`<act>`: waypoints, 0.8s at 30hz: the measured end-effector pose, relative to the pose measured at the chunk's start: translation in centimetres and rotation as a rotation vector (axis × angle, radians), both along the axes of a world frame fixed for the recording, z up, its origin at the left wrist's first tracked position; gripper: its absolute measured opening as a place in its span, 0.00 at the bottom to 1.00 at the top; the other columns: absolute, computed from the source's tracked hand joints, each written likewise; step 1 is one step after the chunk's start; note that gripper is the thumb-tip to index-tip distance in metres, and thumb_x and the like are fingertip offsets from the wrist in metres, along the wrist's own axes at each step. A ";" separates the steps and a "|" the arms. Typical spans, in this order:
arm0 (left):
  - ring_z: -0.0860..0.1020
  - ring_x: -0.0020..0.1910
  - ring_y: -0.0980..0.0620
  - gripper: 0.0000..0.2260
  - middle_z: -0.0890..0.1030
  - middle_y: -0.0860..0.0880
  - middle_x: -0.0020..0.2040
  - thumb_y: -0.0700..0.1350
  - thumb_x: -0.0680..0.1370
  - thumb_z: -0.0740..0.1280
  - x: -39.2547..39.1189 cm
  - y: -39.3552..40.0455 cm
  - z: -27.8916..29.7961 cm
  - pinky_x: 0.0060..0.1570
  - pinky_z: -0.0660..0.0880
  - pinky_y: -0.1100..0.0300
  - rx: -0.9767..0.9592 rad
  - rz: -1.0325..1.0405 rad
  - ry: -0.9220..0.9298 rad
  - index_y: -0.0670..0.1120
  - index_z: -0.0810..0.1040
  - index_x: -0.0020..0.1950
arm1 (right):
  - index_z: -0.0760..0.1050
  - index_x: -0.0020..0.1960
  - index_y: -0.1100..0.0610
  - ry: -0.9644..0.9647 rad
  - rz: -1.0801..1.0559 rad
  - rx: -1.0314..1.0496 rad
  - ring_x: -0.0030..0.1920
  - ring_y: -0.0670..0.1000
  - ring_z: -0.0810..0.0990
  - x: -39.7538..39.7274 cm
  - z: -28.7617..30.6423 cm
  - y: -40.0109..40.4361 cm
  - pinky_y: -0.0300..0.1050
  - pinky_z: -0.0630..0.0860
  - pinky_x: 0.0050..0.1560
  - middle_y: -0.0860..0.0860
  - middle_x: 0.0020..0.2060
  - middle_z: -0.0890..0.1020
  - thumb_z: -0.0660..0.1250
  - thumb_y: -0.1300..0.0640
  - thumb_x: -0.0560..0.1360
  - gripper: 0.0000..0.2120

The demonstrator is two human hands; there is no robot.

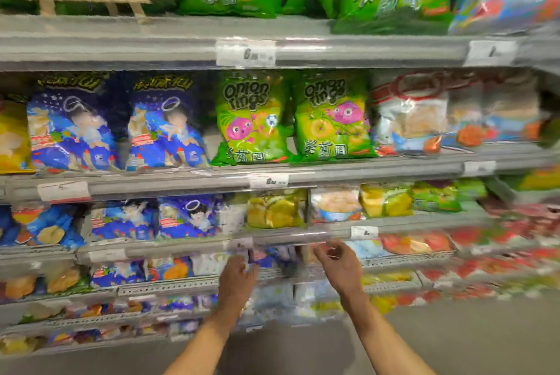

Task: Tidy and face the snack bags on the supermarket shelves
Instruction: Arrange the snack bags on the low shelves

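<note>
Blue-purple snack bag [266,255] sits on the low shelf [391,261], mid-straighten I'd guess; left hand [239,273] looks pinched on its edge, too blurry to be sure; right hand [339,262] half-open, empty; next probably pull it forward, face out.

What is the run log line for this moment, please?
stage: facing lower shelf | left hand: on blurred bag | right hand: open, empty | view: blurred

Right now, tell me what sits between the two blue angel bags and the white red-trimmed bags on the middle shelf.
Head view: two green onion rings bags stand side by side between the blue angel bags and white bags.
</note>
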State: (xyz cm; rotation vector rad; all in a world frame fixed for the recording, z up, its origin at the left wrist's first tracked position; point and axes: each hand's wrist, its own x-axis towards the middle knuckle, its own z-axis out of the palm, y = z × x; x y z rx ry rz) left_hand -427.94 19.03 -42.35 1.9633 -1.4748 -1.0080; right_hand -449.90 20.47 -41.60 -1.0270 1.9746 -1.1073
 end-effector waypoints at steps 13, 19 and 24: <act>0.77 0.46 0.46 0.08 0.77 0.48 0.44 0.43 0.77 0.71 -17.6 0.2 2.0 0.40 0.69 0.57 -0.084 0.110 0.236 0.45 0.74 0.52 | 0.76 0.65 0.63 -0.022 -0.081 0.008 0.59 0.59 0.80 -19.4 0.1 2.3 0.50 0.75 0.59 0.58 0.57 0.82 0.75 0.50 0.75 0.24; 0.78 0.54 0.45 0.25 0.80 0.43 0.56 0.44 0.74 0.76 -19.5 -4.7 2.0 0.55 0.74 0.53 -0.157 0.089 0.241 0.39 0.71 0.68 | 0.69 0.73 0.63 0.011 -0.057 -0.010 0.63 0.60 0.78 -23.2 0.7 -2.0 0.52 0.74 0.62 0.60 0.62 0.80 0.77 0.51 0.74 0.33; 0.78 0.54 0.48 0.27 0.78 0.48 0.56 0.46 0.69 0.80 -20.0 -9.4 0.9 0.52 0.74 0.56 -0.227 0.075 0.258 0.46 0.69 0.60 | 0.66 0.75 0.63 0.004 -0.037 -0.049 0.67 0.60 0.76 -25.4 1.0 -6.2 0.54 0.74 0.67 0.60 0.68 0.77 0.81 0.51 0.70 0.41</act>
